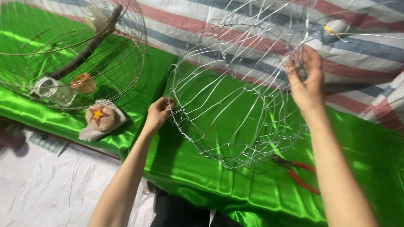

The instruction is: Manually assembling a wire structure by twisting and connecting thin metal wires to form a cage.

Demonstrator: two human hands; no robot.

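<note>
A round frame of thin silver wire stands tilted on shiny green satin cloth. My left hand grips the frame's lower left rim, fingers closed on the wire. My right hand is raised at the frame's upper right side and pinches the wires there. Loose wire ends stick out above the right hand.
A second, finished wire basket sits at the upper left with a dark stick, a wire spool and a small round object inside. A worn pad with a star lies beside it. Red-handled pliers lie under the frame. A striped tarp hangs behind.
</note>
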